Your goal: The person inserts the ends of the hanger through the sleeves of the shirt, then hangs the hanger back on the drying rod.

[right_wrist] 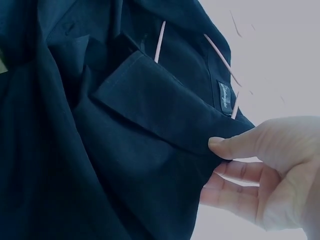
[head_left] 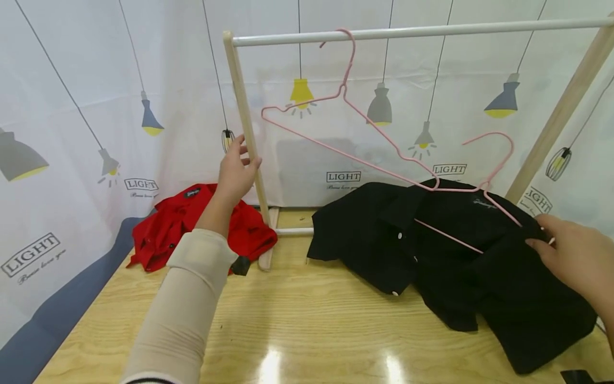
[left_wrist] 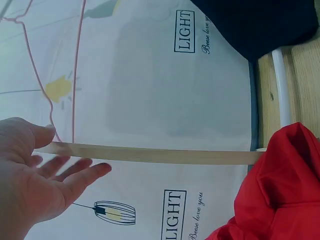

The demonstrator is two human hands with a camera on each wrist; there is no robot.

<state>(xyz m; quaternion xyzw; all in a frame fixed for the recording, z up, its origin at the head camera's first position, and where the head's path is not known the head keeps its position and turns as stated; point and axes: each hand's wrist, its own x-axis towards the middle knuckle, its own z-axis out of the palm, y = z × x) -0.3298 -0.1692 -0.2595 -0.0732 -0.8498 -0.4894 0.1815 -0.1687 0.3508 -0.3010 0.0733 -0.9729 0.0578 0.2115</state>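
Observation:
My right hand pinches the black shirt near its shoulder. In the right wrist view, thumb and fingers grip the dark cloth beside the collar. A pink hanger is partly inside this shirt, its hook sticking up above the neck; the shirt hides some of it. My left hand is up at the rack's left wooden post. The left wrist view has its fingers loosely extended, with the post between thumb and fingers; firm contact cannot be told.
Another pink hanger hangs tilted from the white rail, its lower right corner overlapping the black shirt's hanger. A crumpled red shirt lies at the post's foot on the wooden table. A lamp-patterned curtain stands behind.

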